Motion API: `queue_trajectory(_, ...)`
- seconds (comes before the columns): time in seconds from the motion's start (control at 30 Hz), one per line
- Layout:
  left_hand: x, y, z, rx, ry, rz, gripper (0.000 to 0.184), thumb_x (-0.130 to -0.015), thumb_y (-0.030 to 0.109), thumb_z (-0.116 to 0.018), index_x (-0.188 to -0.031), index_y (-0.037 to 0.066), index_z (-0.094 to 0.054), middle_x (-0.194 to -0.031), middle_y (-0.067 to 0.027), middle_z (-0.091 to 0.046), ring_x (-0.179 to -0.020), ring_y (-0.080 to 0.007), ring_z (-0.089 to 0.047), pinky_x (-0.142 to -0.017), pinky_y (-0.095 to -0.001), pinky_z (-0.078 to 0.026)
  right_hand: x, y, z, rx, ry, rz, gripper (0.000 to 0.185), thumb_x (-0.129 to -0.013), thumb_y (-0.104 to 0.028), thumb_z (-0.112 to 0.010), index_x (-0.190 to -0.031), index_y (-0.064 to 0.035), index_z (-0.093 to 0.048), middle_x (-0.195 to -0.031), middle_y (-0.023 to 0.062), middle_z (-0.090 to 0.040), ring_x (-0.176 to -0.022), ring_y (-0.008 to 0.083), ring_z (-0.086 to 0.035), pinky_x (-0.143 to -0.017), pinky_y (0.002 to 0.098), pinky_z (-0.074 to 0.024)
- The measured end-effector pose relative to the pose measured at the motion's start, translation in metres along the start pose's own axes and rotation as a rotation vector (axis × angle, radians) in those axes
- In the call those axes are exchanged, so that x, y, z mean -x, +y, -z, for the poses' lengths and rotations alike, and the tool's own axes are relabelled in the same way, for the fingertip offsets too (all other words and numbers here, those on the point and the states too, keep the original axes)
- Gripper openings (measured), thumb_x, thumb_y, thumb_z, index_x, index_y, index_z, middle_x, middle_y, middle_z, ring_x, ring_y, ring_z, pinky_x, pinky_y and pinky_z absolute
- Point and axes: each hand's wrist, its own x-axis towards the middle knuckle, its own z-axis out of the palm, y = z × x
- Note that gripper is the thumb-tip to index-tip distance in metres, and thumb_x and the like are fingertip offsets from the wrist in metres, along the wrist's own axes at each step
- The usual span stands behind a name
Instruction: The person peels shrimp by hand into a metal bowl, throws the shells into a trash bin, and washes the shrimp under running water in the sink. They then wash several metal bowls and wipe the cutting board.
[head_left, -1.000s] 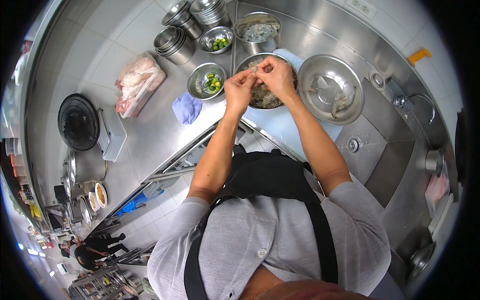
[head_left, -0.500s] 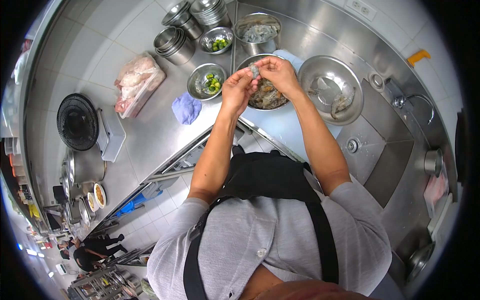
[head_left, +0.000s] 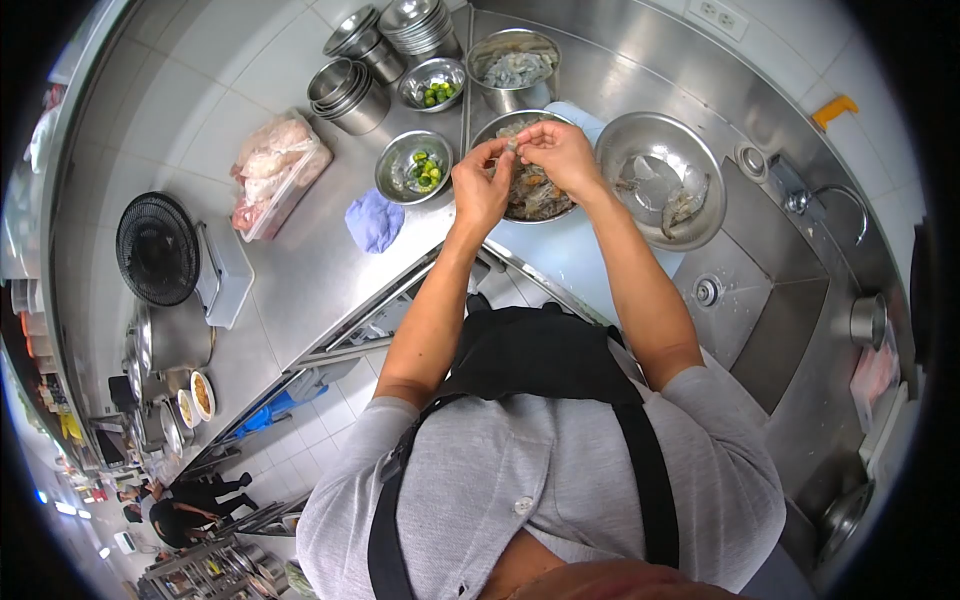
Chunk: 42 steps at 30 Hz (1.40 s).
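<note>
My left hand point(head_left: 481, 184) and my right hand point(head_left: 562, 158) meet over a metal bowl point(head_left: 537, 219) of brownish unpeeled shrimp or shells point(head_left: 538, 193); which of the two I cannot tell. Between the fingertips of both hands is a small greyish shrimp point(head_left: 511, 146), partly hidden by the fingers. Both hands are closed in a pinch. Behind the bowl stands a metal pot point(head_left: 495, 97) with pale grey peeled shrimp point(head_left: 515, 69). To the right, a wider metal bowl point(head_left: 640, 132) holds a few shrimp pieces point(head_left: 686, 210).
Two metal bowls with cut green citrus point(head_left: 425, 172) stand left of my hands, near a purple cloth point(head_left: 375, 222). Further left are a plastic tub of raw meat point(head_left: 283, 180) and a black fan-like round grille point(head_left: 157, 248). A sink point(head_left: 735, 310) with a faucet point(head_left: 800, 202) lies right.
My left hand has turned and shifted slightly right, its fingers now nearer the right hand's. The shrimp is more covered by the fingertips. The bowls have stayed put.
</note>
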Motion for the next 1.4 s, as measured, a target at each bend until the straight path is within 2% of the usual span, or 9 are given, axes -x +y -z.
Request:
queue_trajectory(0.07,0.002,0.016,0.002,-0.036,-0.004,0.099,0.02,-0.09,0.009,-0.066,-0.106,-0.003,-0.069,-0.087,-0.012,-0.071,-0.074,-0.0137,-0.065,-0.069,-0.0278,-0.051,0.001,0.003,-0.003,0.157,0.055,0.091,0.014,-0.082,-0.003,-0.07,-0.096,0.0019,-0.069,-0.083,0.0058,-0.071,-0.072,0.0104,-0.065,-0.067,0.0249,-0.0527)
queue_trajectory(0.2,0.002,0.008,0.0,0.074,0.022,0.124,0.017,-0.094,0.007,-0.063,-0.106,-0.004,-0.068,-0.085,-0.0077,-0.07,-0.07,-0.0095,-0.062,-0.065,-0.0242,-0.05,0.01,-0.017,-0.007,0.406,0.148,0.158,0.014,-0.082,-0.008,-0.071,-0.094,-0.0014,-0.073,-0.076,0.0072,-0.072,-0.067,0.0106,-0.065,-0.063,0.0264,-0.0521)
queue_trajectory(0.3,-0.002,-0.007,-0.004,0.265,0.055,0.131,0.016,-0.095,0.006,-0.062,-0.104,-0.005,-0.068,-0.086,-0.006,-0.07,-0.072,-0.0092,-0.063,-0.065,-0.0233,-0.051,0.016,-0.023,-0.008,0.354,0.063,0.142,0.016,-0.082,-0.01,-0.071,-0.095,-0.002,-0.073,-0.075,0.011,-0.071,-0.065,0.0141,-0.066,-0.062,0.0288,-0.0516)
queue_trajectory(0.4,0.0,-0.01,-0.003,0.346,0.039,0.194,0.016,-0.095,0.008,-0.063,-0.104,-0.005,-0.068,-0.09,-0.007,-0.07,-0.075,-0.0107,-0.065,-0.068,-0.0238,-0.053,0.02,-0.03,-0.013,0.495,0.061,0.198,0.014,-0.081,-0.009,-0.071,-0.093,-0.002,-0.073,-0.077,0.0138,-0.07,-0.068,0.0224,-0.068,-0.064,0.0339,-0.0519)
queue_trajectory(0.5,-0.002,-0.004,-0.004,0.44,0.044,0.269,0.019,-0.093,0.01,-0.067,-0.103,-0.006,-0.068,-0.092,-0.0092,-0.07,-0.079,-0.0125,-0.067,-0.074,-0.0249,-0.056,0.016,-0.022,-0.015,0.565,0.145,0.455,0.013,-0.079,-0.005,-0.07,-0.091,-0.001,-0.071,-0.081,0.0165,-0.069,-0.074,0.0317,-0.068,-0.068,0.0389,-0.052)
queue_trajectory(0.7,-0.005,0.001,-0.001,0.395,0.083,0.273,0.022,-0.089,0.009,-0.072,-0.103,-0.008,-0.068,-0.092,-0.0102,-0.071,-0.079,-0.0134,-0.067,-0.074,-0.0245,-0.056,0.011,-0.021,-0.018,0.52,0.054,0.517,0.012,-0.076,-0.001,-0.068,-0.088,-0.0001,-0.069,-0.085,0.0183,-0.069,-0.08,0.0378,-0.066,-0.071,0.0431,-0.0518)
queue_trajectory(0.9,-0.004,-0.002,0.003,0.374,0.049,0.29,0.021,-0.088,0.004,-0.071,-0.104,-0.008,-0.068,-0.091,-0.0095,-0.071,-0.078,-0.0115,-0.066,-0.072,-0.0227,-0.054,0.009,-0.036,-0.018,0.524,0.035,0.265,0.009,-0.078,-0.004,-0.069,-0.085,-0.0004,-0.068,-0.081,0.0167,-0.069,-0.07,0.0291,-0.067,-0.065,0.0394,-0.0512)
queue_trajectory(1.07,-0.007,-0.003,0.006,0.275,0.076,0.262,0.018,-0.088,-0.001,-0.066,-0.104,-0.008,-0.067,-0.089,-0.009,-0.071,-0.075,-0.01,-0.065,-0.07,-0.0211,-0.052,0.003,-0.034,-0.012,0.551,0.132,0.28,0.008,-0.08,-0.007,-0.069,-0.086,-0.0028,-0.069,-0.078,0.014,-0.068,-0.066,0.0217,-0.065,-0.063,0.037,-0.0502)
queue_trajectory(1.4,-0.007,-0.012,0.0,0.663,0.202,0.365,0.016,-0.09,-0.004,-0.059,-0.105,-0.009,-0.063,-0.087,-0.0082,-0.065,-0.073,-0.0144,-0.065,-0.074,-0.0291,-0.059,0.007,-0.032,-0.009,0.499,0.058,0.223,0.02,-0.08,-0.013,-0.074,-0.099,-0.0055,-0.072,-0.083,0.0074,-0.071,-0.072,0.0152,-0.066,-0.068,0.0306,-0.0518)
